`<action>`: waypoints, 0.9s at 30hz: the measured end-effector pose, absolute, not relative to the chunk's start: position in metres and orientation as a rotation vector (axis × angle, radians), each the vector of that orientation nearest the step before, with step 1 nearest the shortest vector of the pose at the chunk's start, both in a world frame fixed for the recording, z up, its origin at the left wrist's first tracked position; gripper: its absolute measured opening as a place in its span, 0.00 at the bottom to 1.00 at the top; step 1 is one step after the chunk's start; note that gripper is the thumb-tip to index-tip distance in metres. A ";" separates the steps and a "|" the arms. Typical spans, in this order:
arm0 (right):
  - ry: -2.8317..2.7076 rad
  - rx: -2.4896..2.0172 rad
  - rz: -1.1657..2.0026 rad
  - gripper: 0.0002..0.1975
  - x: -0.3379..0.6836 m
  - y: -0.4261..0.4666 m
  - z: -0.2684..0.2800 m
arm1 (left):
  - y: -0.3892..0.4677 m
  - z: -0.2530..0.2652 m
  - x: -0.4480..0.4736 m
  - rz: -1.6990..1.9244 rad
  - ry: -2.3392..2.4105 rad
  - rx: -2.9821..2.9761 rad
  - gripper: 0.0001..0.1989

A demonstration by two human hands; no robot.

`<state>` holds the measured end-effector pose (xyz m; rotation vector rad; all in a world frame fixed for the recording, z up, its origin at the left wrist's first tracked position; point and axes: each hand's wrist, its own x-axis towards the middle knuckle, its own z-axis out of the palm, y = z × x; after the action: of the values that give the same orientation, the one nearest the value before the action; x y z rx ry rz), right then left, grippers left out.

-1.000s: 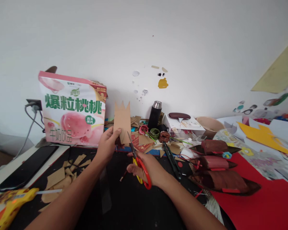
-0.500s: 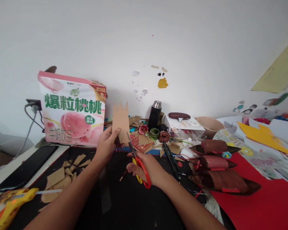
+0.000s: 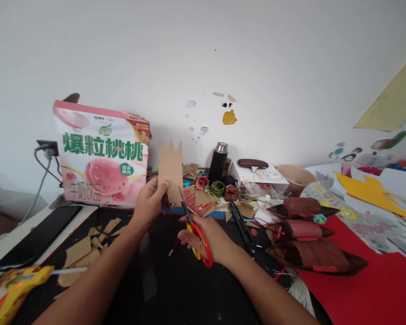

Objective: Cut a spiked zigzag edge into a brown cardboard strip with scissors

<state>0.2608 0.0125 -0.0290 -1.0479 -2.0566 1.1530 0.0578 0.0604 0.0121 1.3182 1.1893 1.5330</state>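
Note:
Upright in my left hand (image 3: 151,198) is a piece of brown cardboard (image 3: 170,164), its top edge cut into several points. The thumb presses on its lower left side. My right hand (image 3: 208,237) grips a pair of scissors (image 3: 198,237) with red and yellow handles. Their blades look closed and point up and away, the tip just right of the cardboard's lower part. Cardboard scraps (image 3: 206,197) lie behind the blades.
A pink drink box (image 3: 103,155) stands at the back left, near a black phone (image 3: 37,237) and a yellow glue gun (image 3: 27,284). A black flask (image 3: 218,162), paint jars (image 3: 218,188) and a utility knife (image 3: 242,225) are behind and right. Brown boat models (image 3: 320,256) sit at right.
The cardboard has turned slightly in my left hand, so its points face me more squarely and sit a touch higher. My right hand and the scissors have hardly moved.

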 end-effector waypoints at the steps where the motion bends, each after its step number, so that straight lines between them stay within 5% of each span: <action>1: -2.038 -1.058 1.191 0.29 0.261 0.012 -0.029 | 0.060 0.012 0.057 1.520 1.186 1.325 0.18; 15: -1.983 -1.167 1.296 0.30 0.258 0.009 -0.023 | 0.059 0.014 0.059 1.441 1.171 1.381 0.21; 27: -1.980 -1.279 1.176 0.18 0.253 0.006 -0.018 | 0.055 0.016 0.065 1.476 1.174 1.374 0.20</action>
<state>0.2525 0.0059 -0.0177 -1.2790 -1.9805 1.1760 0.0650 0.0546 0.0162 1.3745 1.1745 1.4763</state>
